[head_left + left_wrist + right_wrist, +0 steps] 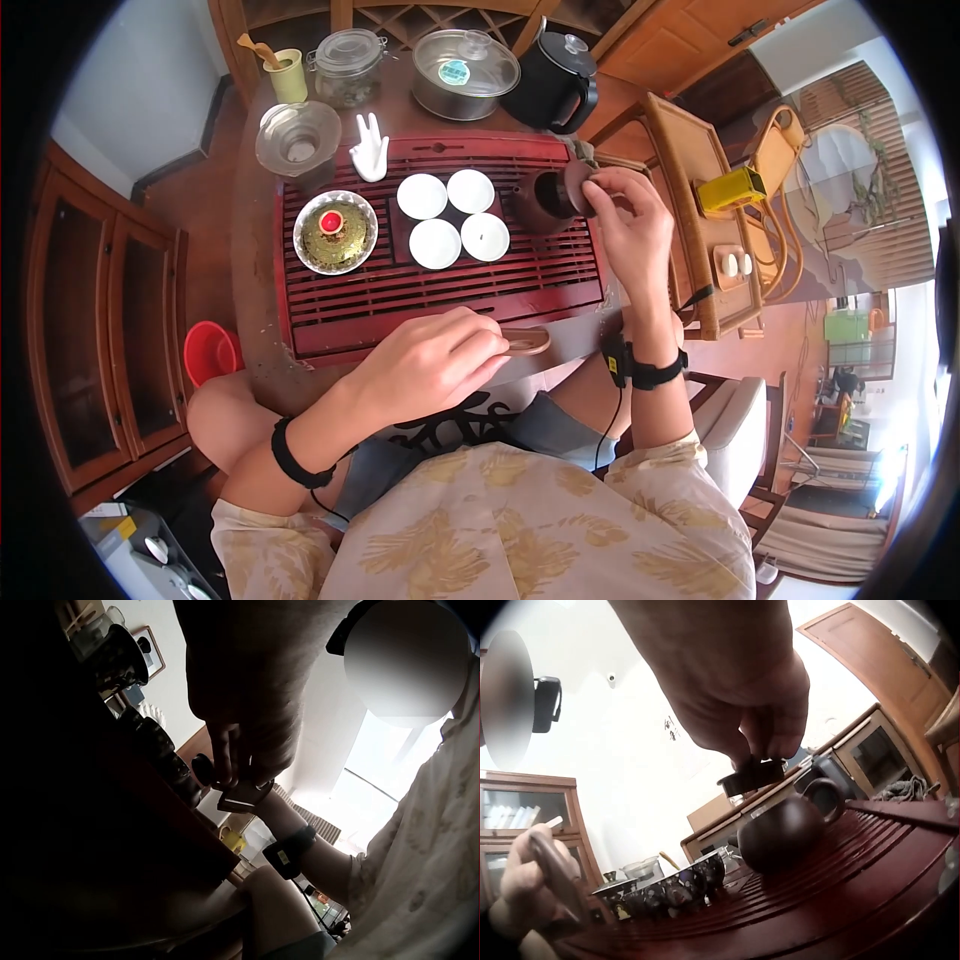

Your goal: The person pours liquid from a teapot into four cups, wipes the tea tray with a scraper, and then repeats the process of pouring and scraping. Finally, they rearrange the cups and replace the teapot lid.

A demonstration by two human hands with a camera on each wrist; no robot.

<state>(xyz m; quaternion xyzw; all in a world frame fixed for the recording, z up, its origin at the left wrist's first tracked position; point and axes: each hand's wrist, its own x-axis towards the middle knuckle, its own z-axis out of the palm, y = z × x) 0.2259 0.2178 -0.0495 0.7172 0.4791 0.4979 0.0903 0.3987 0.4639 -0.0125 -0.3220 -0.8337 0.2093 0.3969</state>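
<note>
My right hand [635, 220] pinches the round dark lid [575, 188] of a brown clay teapot [540, 208] between thumb and fingers. In the right wrist view the lid [751, 780] hangs above the teapot [780, 836], off its opening. My left hand [430, 360] grips a small brown tea scoop [527, 343] with a hollow middle, held over the front edge of the tea tray [450, 318]. What lies in the scoop does not show. Several white-lined cups [435, 243] stand on the tray left of the teapot.
A patterned lidded bowl [335, 235] sits at the tray's left. Behind are a white hand-shaped ornament [369, 150], a clear bowl [298, 140], a glass jar [349, 75], a steel pot [465, 85] and a black kettle [552, 80]. A wooden side stand [690, 180] is on the right.
</note>
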